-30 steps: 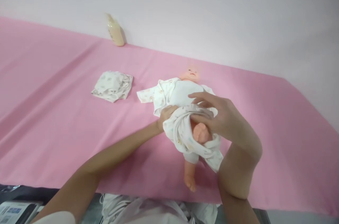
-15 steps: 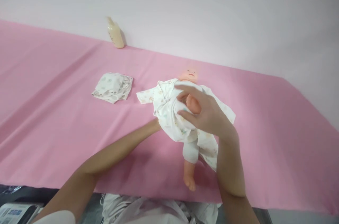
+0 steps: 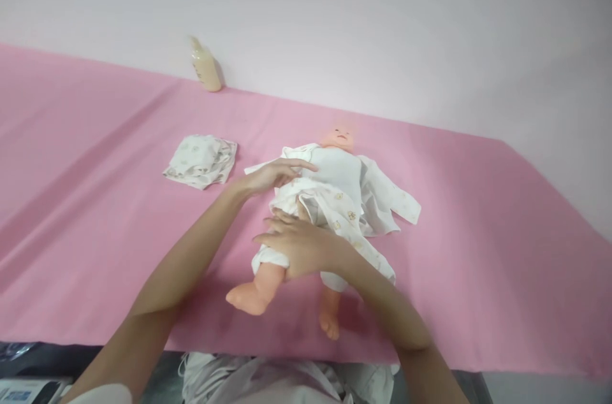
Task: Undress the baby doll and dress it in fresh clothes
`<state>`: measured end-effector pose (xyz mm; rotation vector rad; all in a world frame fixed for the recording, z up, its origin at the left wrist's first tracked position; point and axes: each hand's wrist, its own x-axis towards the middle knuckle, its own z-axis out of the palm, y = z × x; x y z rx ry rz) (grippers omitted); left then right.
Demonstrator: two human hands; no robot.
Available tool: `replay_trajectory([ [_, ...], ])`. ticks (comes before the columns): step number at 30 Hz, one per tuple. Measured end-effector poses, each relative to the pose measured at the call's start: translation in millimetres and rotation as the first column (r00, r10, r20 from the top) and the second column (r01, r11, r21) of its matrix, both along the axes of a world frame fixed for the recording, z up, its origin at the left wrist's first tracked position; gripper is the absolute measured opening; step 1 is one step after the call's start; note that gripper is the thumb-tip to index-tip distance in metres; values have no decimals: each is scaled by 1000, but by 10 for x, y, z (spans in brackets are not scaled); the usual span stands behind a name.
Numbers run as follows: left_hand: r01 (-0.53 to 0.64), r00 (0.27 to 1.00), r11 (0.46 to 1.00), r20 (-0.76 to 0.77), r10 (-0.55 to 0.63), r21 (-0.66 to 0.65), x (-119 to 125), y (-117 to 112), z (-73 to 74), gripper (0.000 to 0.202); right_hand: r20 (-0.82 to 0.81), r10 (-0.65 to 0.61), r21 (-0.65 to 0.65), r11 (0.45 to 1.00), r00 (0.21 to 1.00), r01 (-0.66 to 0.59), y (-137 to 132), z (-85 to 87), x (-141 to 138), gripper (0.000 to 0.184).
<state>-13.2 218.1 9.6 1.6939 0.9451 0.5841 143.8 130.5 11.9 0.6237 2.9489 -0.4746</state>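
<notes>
A baby doll (image 3: 342, 136) lies on its back, its head away from me. It wears a white undershirt (image 3: 337, 168) beneath an open long-sleeved top (image 3: 399, 200). A printed white cloth (image 3: 347, 209) runs across its waist and one leg. My left hand (image 3: 272, 178) rests at the doll's side by the waist, fingers stretched over the cloth. Lower down, my right hand (image 3: 306, 248) lies across the doll's thigh, with its fingers around the leg and the thumb partly under the cloth. One bent leg (image 3: 261, 289) points left; the other foot (image 3: 329, 321) points toward me.
A pink sheet (image 3: 95, 219) covers the table. Folded printed cloth (image 3: 201, 162) lies left of the doll. Farther back, a cream pump bottle (image 3: 206, 69) stands against the pale wall (image 3: 335, 21). White fabric (image 3: 282, 382) hangs below the near edge.
My right hand has moved down and left, and the raised leg now lies bent to the left. My left hand has come up from behind the doll to its waist.
</notes>
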Motion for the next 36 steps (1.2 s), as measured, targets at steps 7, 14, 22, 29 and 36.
replay_trajectory([
  [7, 144, 957, 985, -268, -114, 95, 235, -212, 63, 43, -99, 59, -369, 925, 993, -92, 100, 380, 259, 69],
  [14, 97, 988, 951, -147, -56, 294, 167, -372, 305, 32, -506, -554, -311, 832, 661, 459, 329, 617, 729, 31],
  [22, 17, 992, 1000, 127, -17, 6, 289, -381, 241, 34, -109, -542, -412, 787, 833, 458, 480, 549, 832, 38],
  [29, 67, 990, 995, 131, -57, -79, 354, -310, 180, 32, -158, -516, -748, 619, 842, 239, 591, 469, 827, 33],
  [36, -76, 940, 997, 335, 62, 30, 310, -307, 152, 18, -195, -465, -772, 616, 864, 157, 740, 262, 848, 32],
])
